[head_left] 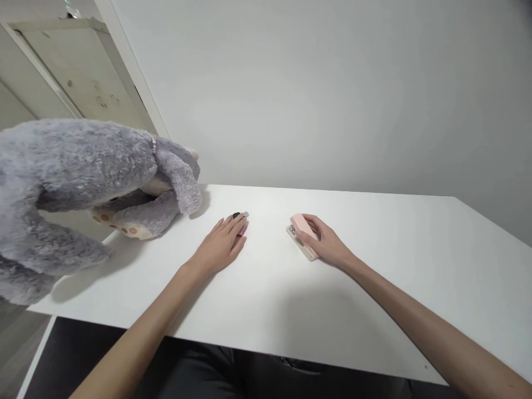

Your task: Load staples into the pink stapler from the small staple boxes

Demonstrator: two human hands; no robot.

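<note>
My left hand (218, 244) lies palm down on the white table (266, 305), its fingers stretched out and slightly spread. Under those fingers are small items, mostly covered: a black rounded piece (236, 215), a silver tip (246, 214) and a pinkish-red piece (243, 229). I cannot tell whether these belong together. My right hand (326, 241) is closed around a pale pink, rectangular block (303, 224), thumb on the near side. Beneath the block, partly covered, lies a cream-edged, phone-like slab (308, 252) with round lens-like spots at its far left corner.
A large grey-lilac plush toy (95, 160) leans over the table's left end. Behind the table rises a plain pale wall (311, 100). Beyond the toy stands a pale cabinet (78, 72). The table's front edge runs just above my dark-clothed lap (199, 371).
</note>
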